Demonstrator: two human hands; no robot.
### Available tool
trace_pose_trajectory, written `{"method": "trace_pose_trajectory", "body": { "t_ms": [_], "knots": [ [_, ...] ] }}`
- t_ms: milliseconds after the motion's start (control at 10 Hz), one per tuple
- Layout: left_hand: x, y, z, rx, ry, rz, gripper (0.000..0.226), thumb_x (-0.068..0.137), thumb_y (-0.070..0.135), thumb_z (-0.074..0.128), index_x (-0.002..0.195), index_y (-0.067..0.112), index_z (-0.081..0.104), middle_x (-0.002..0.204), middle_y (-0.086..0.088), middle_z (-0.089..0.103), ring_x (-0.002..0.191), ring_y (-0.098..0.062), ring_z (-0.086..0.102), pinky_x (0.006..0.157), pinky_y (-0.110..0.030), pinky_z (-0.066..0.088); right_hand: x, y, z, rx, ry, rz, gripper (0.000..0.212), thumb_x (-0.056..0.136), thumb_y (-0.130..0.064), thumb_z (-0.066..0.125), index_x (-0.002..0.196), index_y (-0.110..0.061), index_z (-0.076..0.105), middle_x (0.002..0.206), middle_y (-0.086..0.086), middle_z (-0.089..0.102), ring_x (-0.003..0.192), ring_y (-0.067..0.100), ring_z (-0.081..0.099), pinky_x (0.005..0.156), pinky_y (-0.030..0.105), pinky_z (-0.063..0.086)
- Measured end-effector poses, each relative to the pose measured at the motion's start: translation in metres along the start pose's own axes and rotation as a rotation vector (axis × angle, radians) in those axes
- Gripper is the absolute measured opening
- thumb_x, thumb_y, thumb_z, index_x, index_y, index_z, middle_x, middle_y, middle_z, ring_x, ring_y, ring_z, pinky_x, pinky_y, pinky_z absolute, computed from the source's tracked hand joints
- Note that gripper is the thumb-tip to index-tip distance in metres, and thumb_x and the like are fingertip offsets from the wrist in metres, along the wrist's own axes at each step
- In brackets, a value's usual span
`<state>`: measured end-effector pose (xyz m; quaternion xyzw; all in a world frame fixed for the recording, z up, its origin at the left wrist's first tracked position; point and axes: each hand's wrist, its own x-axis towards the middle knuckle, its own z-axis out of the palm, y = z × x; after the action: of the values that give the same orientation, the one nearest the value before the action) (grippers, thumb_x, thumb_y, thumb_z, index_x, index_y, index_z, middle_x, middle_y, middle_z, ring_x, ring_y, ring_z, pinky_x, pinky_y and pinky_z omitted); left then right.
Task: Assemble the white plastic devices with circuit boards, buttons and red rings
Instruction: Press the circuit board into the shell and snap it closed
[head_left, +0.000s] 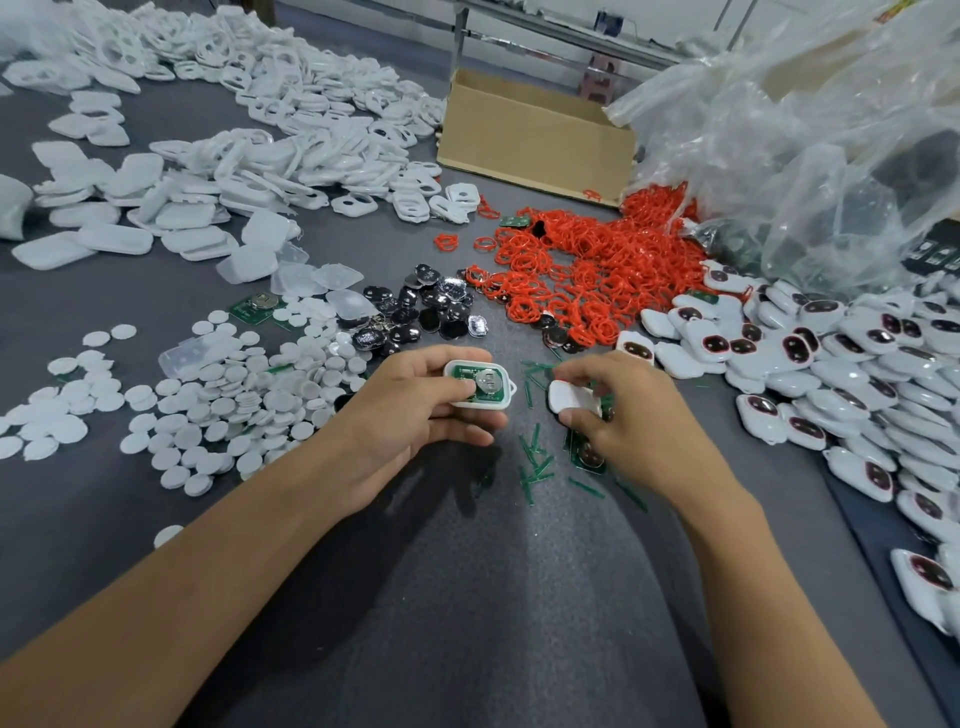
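Far to the left lies a spread of white discs (208, 395), and behind it a heap of white shell halves (249, 156). Nearer the middle sits a cluster of black buttons (431, 312). Just in front of them the left hand (415, 410) grasps an open white shell (478, 384) with a green circuit board seated inside, fingers curled around it and the thumb resting on the board. Behind, the red rings (587, 275) lie in a tangled heap. Next over, the right hand (618, 426) pinches a white cover piece (569, 397) between thumb and fingertips, near the shell but apart from it. Green offcuts (535, 462) are scattered on the grey work surface (467, 597) between and beneath the hands, and finished devices (831, 374) pile up at far right. I'd guess the cover goes on next. If the board tilts in its seat under that thumb, the halves will not close flush, and forcing them could stress the board. A stray offcut caught between them would do the same.
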<state>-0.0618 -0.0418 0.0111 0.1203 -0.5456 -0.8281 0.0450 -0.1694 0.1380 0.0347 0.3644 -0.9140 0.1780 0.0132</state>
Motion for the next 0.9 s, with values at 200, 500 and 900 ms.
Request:
{"method": "trace_pose_trajectory", "body": {
  "t_ms": [200, 500, 900],
  "knots": [
    [0.000, 0.001, 0.000, 0.006, -0.001, -0.005, 0.028, 0.096, -0.005, 0.044, 0.117, 0.004, 0.060, 0.089, -0.016, 0.072, 0.073, -0.024, 0.071, 0.056, -0.024, 0.055, -0.003, -0.001, 0.002, 0.004, -0.008, -0.047, 0.027, 0.088, -0.021, 0.065, 0.115, -0.023, 0.064, 0.108, 0.001, 0.045, 0.093, 0.017, 0.048, 0.084, 0.032, 0.040],
    [0.000, 0.001, 0.000, 0.006, 0.000, -0.012, 0.028, 0.097, -0.005, 0.044, 0.118, 0.004, 0.060, 0.092, -0.017, 0.072, 0.074, -0.024, 0.071, 0.057, -0.024, 0.055, 0.000, 0.002, 0.004, 0.018, 0.018, -0.112, 0.023, 0.091, -0.006, 0.057, 0.111, -0.017, 0.063, 0.107, 0.008, 0.058, 0.099, 0.029, 0.049, 0.082, 0.031, 0.035],
    [-0.008, -0.002, 0.008, 0.104, -0.132, 0.049, 0.048, 0.082, -0.020, 0.059, 0.124, 0.001, 0.052, 0.099, -0.008, 0.066, 0.086, -0.015, 0.068, 0.073, -0.024, 0.056, -0.005, -0.040, 0.009, 0.442, 0.223, -0.224, 0.035, 0.080, -0.013, 0.072, 0.114, -0.017, 0.065, 0.106, -0.008, 0.067, 0.096, 0.008, 0.060, 0.084, 0.022, 0.047]
  ]
}}
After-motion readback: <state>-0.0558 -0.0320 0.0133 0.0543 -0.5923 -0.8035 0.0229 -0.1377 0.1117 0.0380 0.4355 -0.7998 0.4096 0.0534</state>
